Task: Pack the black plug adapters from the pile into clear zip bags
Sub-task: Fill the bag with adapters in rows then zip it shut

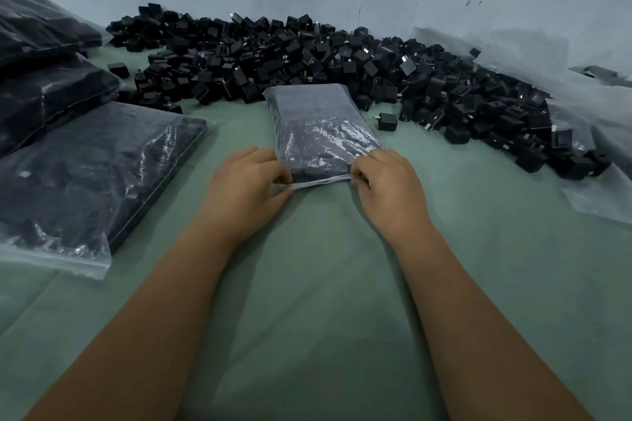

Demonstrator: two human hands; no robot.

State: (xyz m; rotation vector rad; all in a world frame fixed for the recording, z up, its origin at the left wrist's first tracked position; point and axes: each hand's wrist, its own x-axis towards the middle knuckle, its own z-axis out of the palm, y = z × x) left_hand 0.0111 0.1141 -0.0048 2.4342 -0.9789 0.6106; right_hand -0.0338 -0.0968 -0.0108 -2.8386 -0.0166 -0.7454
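Note:
A clear zip bag (316, 128) full of black plug adapters lies flat on the green cloth in front of me, its zip strip toward me. My left hand (244, 186) pinches the left end of the zip strip. My right hand (384, 183) pinches the right end of it. A large pile of loose black plug adapters (307, 60) stretches along the wall behind the bag and runs down to the right. One single adapter (388, 121) lies apart, just right of the bag.
Filled zip bags lie at the left: one flat bag (92, 174) near me and a stack (44, 79) behind it. Loose clear plastic sheeting (588, 133) covers the right side. The green cloth (307, 284) spreads toward me under my forearms.

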